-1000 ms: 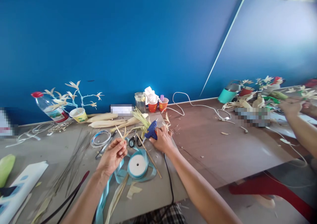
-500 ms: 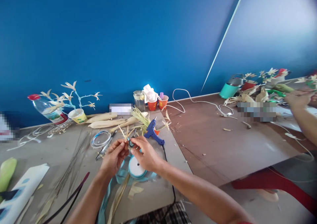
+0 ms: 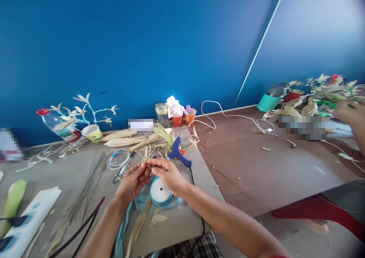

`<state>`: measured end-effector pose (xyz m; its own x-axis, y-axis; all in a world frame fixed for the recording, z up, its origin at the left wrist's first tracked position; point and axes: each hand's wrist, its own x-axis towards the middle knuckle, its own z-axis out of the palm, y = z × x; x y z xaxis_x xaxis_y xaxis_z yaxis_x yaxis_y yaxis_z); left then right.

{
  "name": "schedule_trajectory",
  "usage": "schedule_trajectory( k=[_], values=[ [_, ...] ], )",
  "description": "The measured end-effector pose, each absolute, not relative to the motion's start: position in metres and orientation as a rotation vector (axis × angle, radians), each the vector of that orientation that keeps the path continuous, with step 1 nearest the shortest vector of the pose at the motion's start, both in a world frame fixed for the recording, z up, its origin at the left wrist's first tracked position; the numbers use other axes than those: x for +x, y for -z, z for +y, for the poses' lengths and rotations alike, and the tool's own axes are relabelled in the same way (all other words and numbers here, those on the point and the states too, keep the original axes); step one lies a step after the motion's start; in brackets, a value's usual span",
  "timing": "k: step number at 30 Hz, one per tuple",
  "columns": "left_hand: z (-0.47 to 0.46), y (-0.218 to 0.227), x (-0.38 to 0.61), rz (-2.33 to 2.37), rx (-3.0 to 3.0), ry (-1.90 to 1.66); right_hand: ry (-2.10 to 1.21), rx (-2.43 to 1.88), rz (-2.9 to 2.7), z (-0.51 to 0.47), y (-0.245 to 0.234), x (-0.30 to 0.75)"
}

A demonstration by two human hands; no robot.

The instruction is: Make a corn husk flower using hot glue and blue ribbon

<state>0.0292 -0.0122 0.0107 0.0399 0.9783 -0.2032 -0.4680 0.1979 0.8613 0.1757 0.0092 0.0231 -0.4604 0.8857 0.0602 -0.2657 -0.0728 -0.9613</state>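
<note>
My left hand (image 3: 134, 181) is closed in a pinch around the base of a pale corn husk flower (image 3: 146, 152), whose thin petals point up. At the same base, the fingertips of my right hand (image 3: 169, 175) press together against the flower; a small dark thing under them is mostly hidden. Just below my hands lies a white spool of light blue ribbon (image 3: 160, 191), with loose ribbon (image 3: 123, 227) trailing to the front edge. A blue glue gun (image 3: 178, 153) rests right behind my right hand, its nozzle upward.
Dried corn husks (image 3: 125, 141), a coil of wire (image 3: 118, 160) and thin wires (image 3: 85, 182) lie on the table. Husk flowers on blue stems stand in a yellow cup (image 3: 92, 132). A power strip (image 3: 31, 220) is at left. Another person's hand (image 3: 349, 113) is at far right.
My right fingertips have moved in against the flower's base, covering a small dark ring seen there before. The flower has turned slightly. The whole view has shifted a little.
</note>
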Motion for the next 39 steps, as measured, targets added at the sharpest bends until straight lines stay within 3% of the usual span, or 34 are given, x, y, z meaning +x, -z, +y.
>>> schedule_trajectory(
  k=[23,33,39],
  values=[
    [-0.016,-0.009,0.036,1.282,1.13,-1.363,-1.807,-0.731,-0.954,0.022,-0.027,0.187],
    [-0.016,-0.009,0.033,1.364,1.379,-1.275,-2.268,-0.438,-0.884,0.041,-0.033,0.211],
    [-0.018,-0.011,0.034,1.237,1.331,-1.235,-2.293,-0.43,-1.039,0.049,-0.036,0.22]
  ],
)
